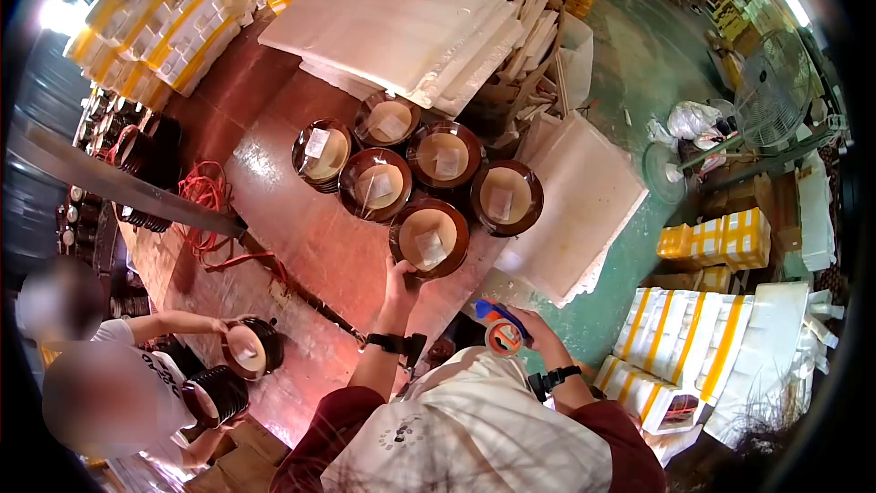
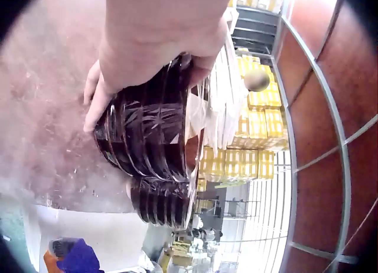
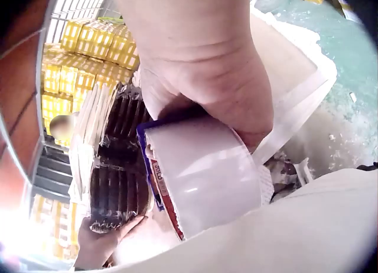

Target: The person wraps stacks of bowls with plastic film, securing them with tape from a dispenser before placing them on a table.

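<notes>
Several stacks of dark brown bowls with beige insides stand together on the reddish table, a paper slip in each top bowl. My left hand grips the side of the nearest bowl stack. In the left wrist view its fingers spread round this plastic-wrapped stack. My right hand holds a blue tape dispenser near my body, right of the stack. Its wide roll of clear tape fills the middle of the right wrist view, with the handle mostly hidden under the palm.
At left another person holds two bowl stacks. A metal post crosses the left side near red cord. White foam sheets lie behind the bowls, more foam at right. Yellow-taped boxes and a fan stand beyond.
</notes>
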A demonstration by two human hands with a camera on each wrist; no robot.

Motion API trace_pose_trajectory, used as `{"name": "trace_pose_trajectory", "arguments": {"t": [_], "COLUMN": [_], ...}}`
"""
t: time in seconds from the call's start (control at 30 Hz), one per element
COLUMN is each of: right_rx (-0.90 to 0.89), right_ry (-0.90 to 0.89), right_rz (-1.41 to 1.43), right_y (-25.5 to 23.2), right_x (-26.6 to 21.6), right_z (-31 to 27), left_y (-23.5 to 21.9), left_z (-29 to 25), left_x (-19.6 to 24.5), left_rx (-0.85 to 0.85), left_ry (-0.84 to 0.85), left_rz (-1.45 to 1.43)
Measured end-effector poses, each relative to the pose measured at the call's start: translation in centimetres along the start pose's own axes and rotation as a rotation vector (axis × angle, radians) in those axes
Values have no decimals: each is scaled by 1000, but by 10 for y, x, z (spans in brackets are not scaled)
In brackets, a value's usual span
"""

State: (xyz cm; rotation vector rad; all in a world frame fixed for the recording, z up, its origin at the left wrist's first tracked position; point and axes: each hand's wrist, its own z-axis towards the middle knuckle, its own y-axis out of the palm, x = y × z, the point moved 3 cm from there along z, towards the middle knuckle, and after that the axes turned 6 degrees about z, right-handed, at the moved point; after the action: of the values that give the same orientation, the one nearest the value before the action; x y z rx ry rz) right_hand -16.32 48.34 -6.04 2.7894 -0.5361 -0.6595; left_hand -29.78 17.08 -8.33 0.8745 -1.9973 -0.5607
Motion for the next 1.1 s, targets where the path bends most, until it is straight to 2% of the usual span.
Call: {"name": "trace_pose_trajectory", "arguments": {"t": [0.07,0.17,0.33,0.47,0.53,0.63,0.77,0.83,1.03,1.1], "right_rx": [-31,-37,-31,-52,-49,-53,-114,-77,-117,-126], "right_ry": [16,-26,4,6,8,5,18,37,40,35], "right_rz": [-4,13,-100,-44,-73,-99,-159,-139,-57,-56], "right_y": [-10,-2,9,3,21,31,10,15,23,28], "right_x": [4,1,-8,11,-5,-14,0,0,2,2], "right_z": [12,10,11,40,18,11,36,33,37,44], "left_y": [5,13,18,12,27,21,23,25,26,29], "left_z": [5,6,7,12,3,6,3,3,1,-5], "left_x": [1,1,-1,-7,-6,-12,-14,-15,-13,-8], "left_rx": [4,49,120,108,165,144,142,140,159,114], "left_ry": [6,8,4,5,-1,63,44,49,-34,-53], "left_rz": [18,76,95,94,96,59,90,91,169,240]}}
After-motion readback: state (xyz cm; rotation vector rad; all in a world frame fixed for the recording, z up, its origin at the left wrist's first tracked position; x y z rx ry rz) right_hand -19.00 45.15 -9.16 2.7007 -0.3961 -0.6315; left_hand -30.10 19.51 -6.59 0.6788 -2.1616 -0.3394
